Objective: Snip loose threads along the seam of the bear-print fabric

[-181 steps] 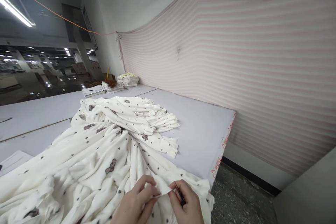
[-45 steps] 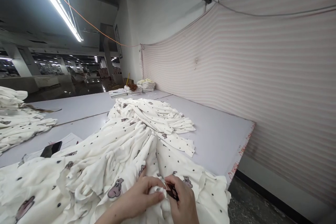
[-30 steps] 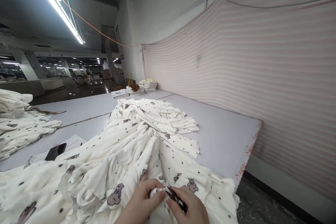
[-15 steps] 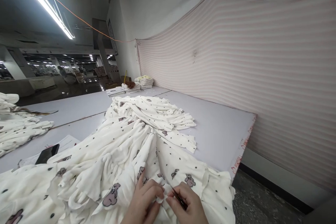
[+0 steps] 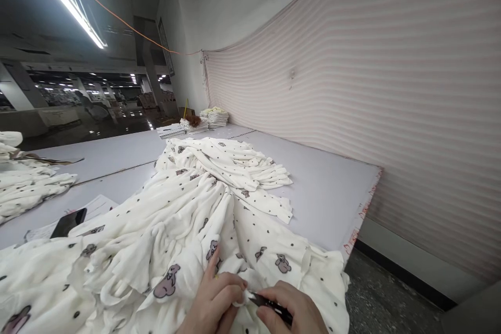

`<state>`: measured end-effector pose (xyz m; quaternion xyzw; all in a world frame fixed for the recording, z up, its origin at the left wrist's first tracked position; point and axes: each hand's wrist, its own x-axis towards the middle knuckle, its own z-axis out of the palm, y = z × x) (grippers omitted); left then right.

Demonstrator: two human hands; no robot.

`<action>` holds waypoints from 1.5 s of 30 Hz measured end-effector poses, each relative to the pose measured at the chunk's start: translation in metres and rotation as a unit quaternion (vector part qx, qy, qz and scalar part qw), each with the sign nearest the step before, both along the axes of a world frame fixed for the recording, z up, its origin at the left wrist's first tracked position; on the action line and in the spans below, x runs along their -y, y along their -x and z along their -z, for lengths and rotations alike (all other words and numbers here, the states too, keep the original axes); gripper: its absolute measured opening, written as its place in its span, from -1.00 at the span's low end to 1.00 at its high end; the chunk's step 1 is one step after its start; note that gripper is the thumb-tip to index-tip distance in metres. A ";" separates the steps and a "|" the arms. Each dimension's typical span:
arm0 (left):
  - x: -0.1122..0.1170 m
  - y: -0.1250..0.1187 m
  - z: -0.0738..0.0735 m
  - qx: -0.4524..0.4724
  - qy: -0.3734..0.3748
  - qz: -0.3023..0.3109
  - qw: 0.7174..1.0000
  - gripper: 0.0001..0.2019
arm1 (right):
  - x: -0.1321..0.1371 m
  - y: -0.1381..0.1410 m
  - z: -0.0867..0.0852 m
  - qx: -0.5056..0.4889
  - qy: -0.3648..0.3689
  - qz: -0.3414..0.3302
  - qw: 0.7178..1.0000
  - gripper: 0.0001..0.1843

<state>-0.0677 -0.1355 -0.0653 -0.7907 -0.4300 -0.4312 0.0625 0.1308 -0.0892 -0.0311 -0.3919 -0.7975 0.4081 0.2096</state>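
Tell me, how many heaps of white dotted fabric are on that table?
2: one large, bear-printed white fabric heap across the front, and one white, dark-dotted fabric heap at the left, cut off by the picture's edge. More may be hidden.

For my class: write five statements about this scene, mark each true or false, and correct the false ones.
1. The right hand holds a small, dark, pointed tool. True.
2. The left hand lies flat, gripping nothing. False: it pinches the soft white fabric printed with mauve bears.
3. A flat black rectangular object lies to the right of that fabric. False: it lies to the left, by white paper.
4. A stack of flat white pieces, pale yellow on top, stands towards the far end of the pale grey table. True.
5. The large cloth hung along the wall is plain blue. False: it has pale pink and white stripes.
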 end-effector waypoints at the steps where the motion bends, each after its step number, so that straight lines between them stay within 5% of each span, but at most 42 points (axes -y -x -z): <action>1: 0.000 0.001 -0.002 -0.006 0.009 0.005 1.000 -0.80 | 0.000 0.000 -0.005 0.021 -0.014 -0.006 1.000 -0.74; 12: 0.001 0.003 -0.016 0.017 0.109 0.031 0.993 -0.81 | -0.008 -0.003 -0.024 0.065 -0.061 -0.037 0.995 -0.78; 19: 0.003 0.005 -0.021 0.049 0.158 0.035 0.986 -0.85 | -0.004 0.012 0.022 -0.120 0.019 0.078 0.989 -0.70; 22: 0.007 0.026 -0.029 0.120 0.203 -0.002 0.972 -0.74 | -0.005 0.025 0.036 -0.189 0.006 0.081 0.979 -0.85; 27: 0.017 0.088 -0.045 0.429 0.130 -0.166 0.878 -0.81 | -0.007 0.034 0.040 -0.333 0.151 0.178 0.914 -0.60; 30: 0.030 0.099 -0.047 0.349 0.139 -0.195 0.906 -0.76 | 0.000 0.040 0.044 -0.400 0.254 0.204 0.857 -0.54; 34: 0.040 0.085 -0.047 0.137 0.212 -0.233 0.939 -0.38 | 0.009 0.053 0.050 -0.470 0.316 0.173 0.806 -0.53; 39: 0.017 0.099 -0.071 0.238 0.242 -0.286 0.896 -0.70 | -0.012 0.039 0.032 -0.540 0.345 0.219 0.736 -0.52; 42: -0.003 0.121 -0.097 0.315 0.218 -0.290 0.877 -0.69 | -0.025 0.034 0.013 -0.556 0.332 0.227 0.727 -0.55; 45: -0.016 0.139 -0.117 0.397 0.191 -0.291 0.849 -0.59 | -0.024 0.051 -0.008 -0.540 0.329 0.180 0.754 -0.57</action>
